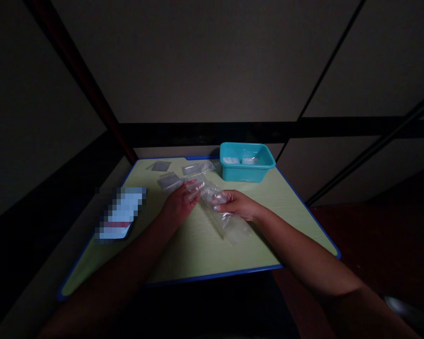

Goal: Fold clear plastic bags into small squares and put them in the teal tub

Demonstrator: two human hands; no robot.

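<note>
Clear plastic bags (229,227) hang from my right hand (235,205), whose thumb and fingers pinch them above the table's middle. My left hand (183,200) is just to the left, its fingers closed around clear plastic (197,186); whether this is a separate bag is unclear. Behind my left hand lies a greyish packet in clear wrap (169,182). Another clear bag (194,168) rests farther back, and a flat grey square packet (161,166) sits at the back left.
A turquoise basket (245,175) with white packets inside stands at the back right of the blue-edged table (198,254). A phone with a blurred screen (122,214) lies on the left side. Wall panels rise behind the table.
</note>
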